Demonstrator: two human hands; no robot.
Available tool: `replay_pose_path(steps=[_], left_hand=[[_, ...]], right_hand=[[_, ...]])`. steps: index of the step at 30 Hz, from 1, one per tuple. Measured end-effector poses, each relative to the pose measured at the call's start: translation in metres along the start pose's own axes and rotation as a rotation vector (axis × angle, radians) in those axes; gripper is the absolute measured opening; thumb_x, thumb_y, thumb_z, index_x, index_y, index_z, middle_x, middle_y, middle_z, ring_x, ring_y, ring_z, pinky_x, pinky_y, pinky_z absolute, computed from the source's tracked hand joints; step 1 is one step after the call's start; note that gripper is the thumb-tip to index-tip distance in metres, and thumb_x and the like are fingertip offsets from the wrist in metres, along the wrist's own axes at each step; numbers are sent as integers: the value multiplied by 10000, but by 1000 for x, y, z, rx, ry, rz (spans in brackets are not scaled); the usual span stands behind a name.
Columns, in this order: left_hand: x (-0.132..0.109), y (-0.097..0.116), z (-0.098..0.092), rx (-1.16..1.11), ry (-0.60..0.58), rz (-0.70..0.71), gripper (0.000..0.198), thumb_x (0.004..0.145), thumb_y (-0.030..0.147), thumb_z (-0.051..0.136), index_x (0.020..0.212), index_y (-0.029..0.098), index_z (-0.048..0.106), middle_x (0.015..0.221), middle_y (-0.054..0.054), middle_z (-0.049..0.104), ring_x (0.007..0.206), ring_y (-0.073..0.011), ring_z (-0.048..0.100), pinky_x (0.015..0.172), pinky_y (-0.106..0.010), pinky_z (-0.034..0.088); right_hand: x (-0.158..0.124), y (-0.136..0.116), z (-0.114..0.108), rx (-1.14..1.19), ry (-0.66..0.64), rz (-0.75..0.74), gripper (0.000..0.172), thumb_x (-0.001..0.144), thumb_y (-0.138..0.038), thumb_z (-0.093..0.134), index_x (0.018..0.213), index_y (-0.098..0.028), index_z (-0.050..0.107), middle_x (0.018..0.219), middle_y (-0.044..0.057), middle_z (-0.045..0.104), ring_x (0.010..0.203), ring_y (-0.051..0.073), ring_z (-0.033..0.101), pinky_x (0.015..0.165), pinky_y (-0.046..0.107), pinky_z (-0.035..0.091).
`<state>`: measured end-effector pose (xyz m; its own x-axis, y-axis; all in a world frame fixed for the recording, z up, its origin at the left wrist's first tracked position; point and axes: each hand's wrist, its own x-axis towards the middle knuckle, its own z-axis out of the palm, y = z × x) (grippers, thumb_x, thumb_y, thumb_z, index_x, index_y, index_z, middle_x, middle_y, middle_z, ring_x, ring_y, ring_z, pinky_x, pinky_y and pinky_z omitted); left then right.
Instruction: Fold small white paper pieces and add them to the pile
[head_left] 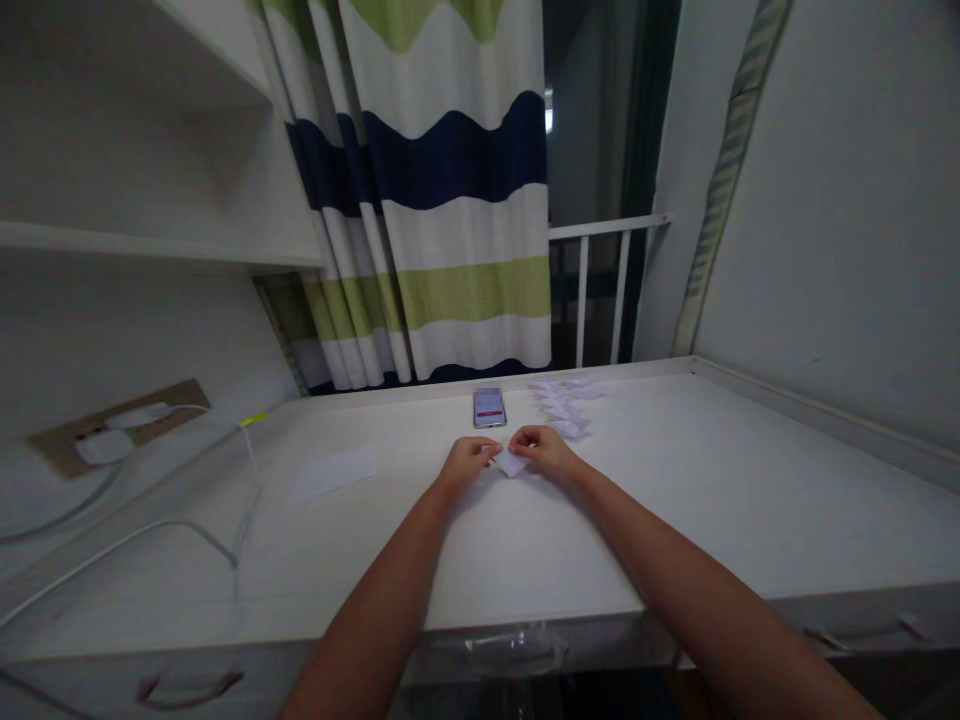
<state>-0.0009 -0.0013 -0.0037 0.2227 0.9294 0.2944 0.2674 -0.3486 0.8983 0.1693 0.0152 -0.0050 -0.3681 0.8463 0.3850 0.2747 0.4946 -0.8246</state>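
Both hands are busy at the middle of the bench (540,565), and between them sits a small folded paper (511,463), its point aimed at six o'clock. The left hand (472,457) is at nine o'clock of it, fingers pinched on that edge; the right hand (541,446) is at two o'clock, fingers clamped on the upper edge. That two-sided grip probably keeps so light a piece from slipping or springing open.

Just beyond, towards eleven o'clock, lies the phone (490,408), screen up, likely set there to stay readable without blocking the hands. Between one and two o'clock, a cluster of white paper pieces (564,408) overlaps, seemingly parked off the working spot yet within reach. Out at nine o'clock, well apart, a flat white sheet (334,475) lies untouched.
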Motion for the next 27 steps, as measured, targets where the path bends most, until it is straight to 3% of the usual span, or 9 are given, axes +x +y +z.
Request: replay_pose_path(steps=[8, 15, 22, 27], left_hand=[[-1, -1, 0, -108, -37, -40, 309, 595, 396, 616, 710, 110, 652, 691, -70, 645, 623, -153, 577, 517, -236, 440], [2, -1, -5, -200, 107, -81, 372, 588, 431, 620, 766, 104, 629, 643, -57, 638, 535, -136, 592, 487, -214, 414], [2, 2, -7, -253, 124, -120, 428, 568, 451, 642, 818, 104, 611, 477, -3, 575, 398, -122, 547, 408, -218, 402], [0, 4, -7, -378, 149, -139, 349, 569, 390, 672, 755, 108, 586, 699, -57, 646, 576, -152, 624, 551, -250, 485]], right_hand=[[-1, -2, 0, 7, 35, -33, 151, 614, -273, 567, 606, -122, 576, 541, -17, 515, 520, 80, 434, 518, 211, 344], [4, 2, -4, 178, 72, 64, 308, 600, -401, 582, 721, -121, 624, 600, 18, 585, 517, 99, 495, 502, 230, 413], [5, 1, -7, 257, 93, 97, 299, 571, -405, 627, 705, -138, 625, 600, 16, 602, 555, 109, 538, 498, 220, 430], [2, -3, -10, 258, 145, 106, 291, 594, -418, 603, 670, -138, 606, 570, 8, 580, 559, 106, 537, 498, 211, 412]])
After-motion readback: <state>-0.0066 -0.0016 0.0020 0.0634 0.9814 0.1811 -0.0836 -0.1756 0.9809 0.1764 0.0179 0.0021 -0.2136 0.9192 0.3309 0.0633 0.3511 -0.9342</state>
